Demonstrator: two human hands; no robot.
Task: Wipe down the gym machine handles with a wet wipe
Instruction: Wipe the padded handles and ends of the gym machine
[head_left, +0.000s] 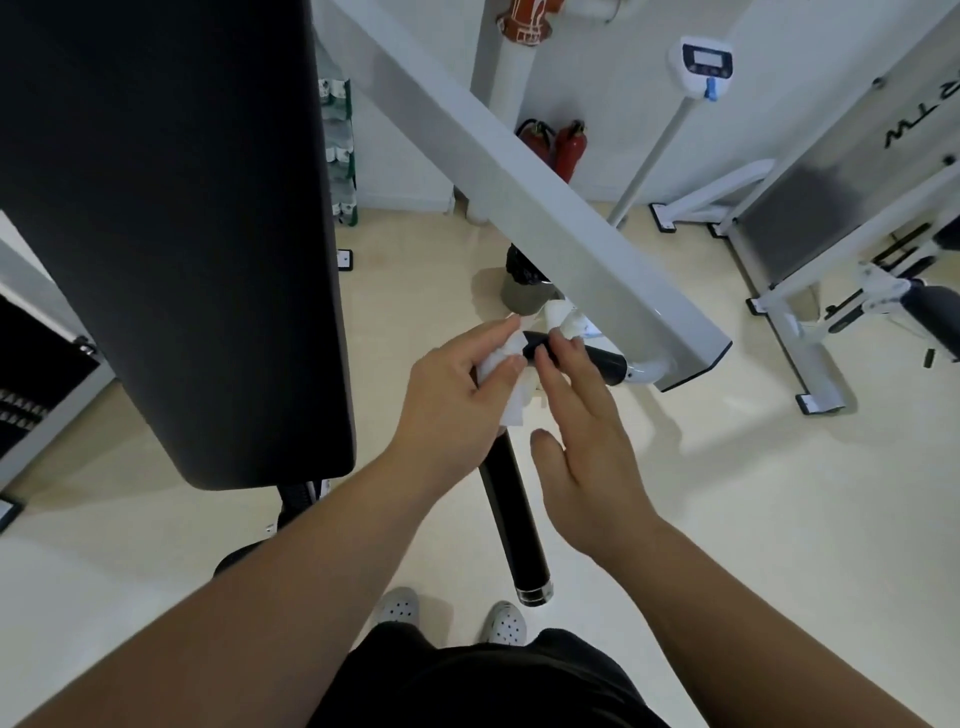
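Both hands work at the middle of the view, above a pale floor (727, 519). At 6 o'clock sit black shorts (483, 680) and two white perforated clogs (506, 621). From there the bare forearms reach up toward the centre.

Left hand (457, 400) is closed around the black handle (514, 519), a long dark grip that slants down toward 6 o'clock and ends in a shiny cap. Between its thumb and fingers it pinches the wet wipe (506, 379), a crumpled white sheet draped over the bend of the handle; one corner hangs below the fingers.

Right hand (587, 441) lies just beside it at 3 o'clock, mostly flat and open, thumb spread. Its fingertips (558, 338) touch the far part of the wipe, which bunches up white just beyond them; whether they pinch it I cannot tell.

A second short black grip (605, 364) runs toward 2 o'clock into a white tube that joins the white machine beam (519, 182), which crosses diagonally from 12 o'clock.

At 9 to 11 o'clock a large black back pad (171, 234) fills the frame. Beyond, at 1 o'clock, two red fire extinguishers (569, 148) stand against the wall, near a white scale display (701, 60) on a pole. At 3 o'clock stands another white gym machine (831, 208).
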